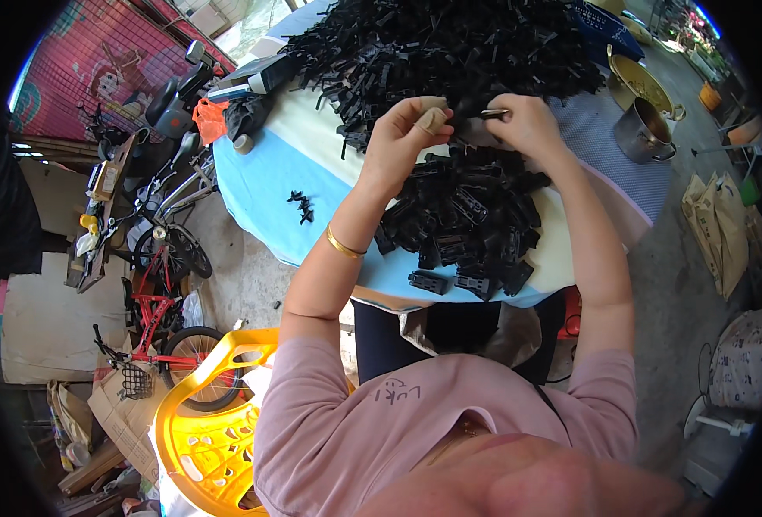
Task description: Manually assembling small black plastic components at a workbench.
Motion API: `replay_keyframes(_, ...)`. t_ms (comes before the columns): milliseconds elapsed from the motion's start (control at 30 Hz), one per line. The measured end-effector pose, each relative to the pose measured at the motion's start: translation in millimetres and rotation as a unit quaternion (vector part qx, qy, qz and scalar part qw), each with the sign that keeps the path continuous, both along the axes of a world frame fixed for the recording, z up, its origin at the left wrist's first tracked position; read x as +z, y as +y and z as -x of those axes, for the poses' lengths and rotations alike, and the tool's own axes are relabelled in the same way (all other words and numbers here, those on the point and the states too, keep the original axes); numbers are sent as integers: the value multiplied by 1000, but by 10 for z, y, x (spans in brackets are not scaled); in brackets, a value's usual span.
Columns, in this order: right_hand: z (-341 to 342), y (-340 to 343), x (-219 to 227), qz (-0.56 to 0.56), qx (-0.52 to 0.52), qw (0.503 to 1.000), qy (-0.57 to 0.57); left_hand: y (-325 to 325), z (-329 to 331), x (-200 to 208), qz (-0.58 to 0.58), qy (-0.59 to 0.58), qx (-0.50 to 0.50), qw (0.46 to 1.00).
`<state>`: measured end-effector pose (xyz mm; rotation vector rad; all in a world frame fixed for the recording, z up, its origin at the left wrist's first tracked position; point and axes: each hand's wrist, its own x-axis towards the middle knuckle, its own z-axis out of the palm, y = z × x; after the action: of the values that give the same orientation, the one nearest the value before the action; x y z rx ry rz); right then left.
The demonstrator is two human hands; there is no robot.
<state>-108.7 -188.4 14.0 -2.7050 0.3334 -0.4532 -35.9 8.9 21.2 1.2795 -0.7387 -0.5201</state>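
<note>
My left hand (396,146) is raised over the table, its thumb and fingertip pinched together. Tan coverings wrap those fingertips; what the pinch holds, if anything, is lost against the dark parts. To its right, my right hand (527,129) is closed on a small metal-tipped tool (494,112), whose exact kind is unclear. Close below both hands lies a heap of chunky black plastic parts (471,202). Beyond them spreads a much larger pile of thin black plastic pieces (450,52). A few small black bits (301,207) lie apart on the left.
A blue and cream cloth (260,198) covers the round table. Along its right side stand a metal pot (642,132) and a brass-coloured basin (640,82). An orange bag (210,121) sits at the left edge. A yellow plastic chair (183,431) and a red bicycle (150,323) are at left.
</note>
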Motion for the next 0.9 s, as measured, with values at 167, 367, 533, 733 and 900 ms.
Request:
replay_keyframes(167, 139, 40, 61, -235, 66, 953, -177, -41, -24, -14, 22, 119, -43, 992)
replay_keyframes(367, 226, 325, 158, -106, 195, 954, -203, -1, -142, -19, 45, 241, -270, 931)
replay_keyframes(533, 252, 382, 177, 20, 242, 932, -268, 22, -191, -17, 26, 208, -296, 932)
replay_keyframes(733, 271, 260, 157, -246, 176, 926, -226, -5, -57, 28, 139, 62, -137, 979)
replay_keyframes(900, 304, 552, 208, -350, 185, 902, -169, -20, 36, 22, 114, -19, -40, 992)
